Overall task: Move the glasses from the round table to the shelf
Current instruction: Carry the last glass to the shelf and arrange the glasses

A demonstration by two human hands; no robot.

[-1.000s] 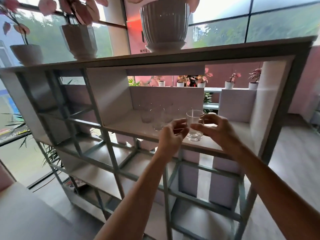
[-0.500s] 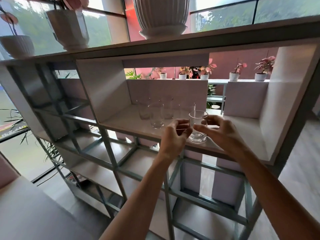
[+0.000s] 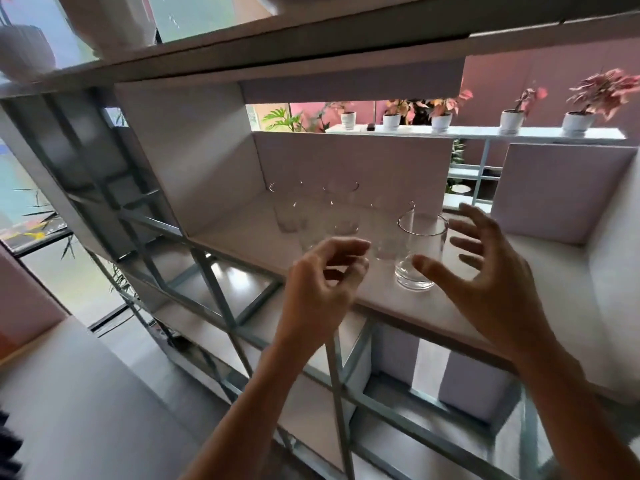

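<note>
A clear drinking glass (image 3: 420, 252) stands upright near the front of the pale shelf board (image 3: 540, 306). Several more clear glasses (image 3: 341, 211) stand behind it and to its left, deeper in the same compartment. My right hand (image 3: 485, 282) hovers just right of the front glass, fingers spread, holding nothing. My left hand (image 3: 325, 282) is left of that glass with its fingers loosely curled and apart, also holding nothing. The round table is out of view.
The shelf unit has a grey metal lattice frame (image 3: 214, 282) below and to the left. White plant pots (image 3: 24, 50) stand on its top board. Small potted plants (image 3: 441, 121) line a ledge behind. A white surface (image 3: 69, 403) lies at lower left.
Both hands were closed around the front glass and set it on the shelf; now they have let go and drawn slightly back. The camera has moved closer.
</note>
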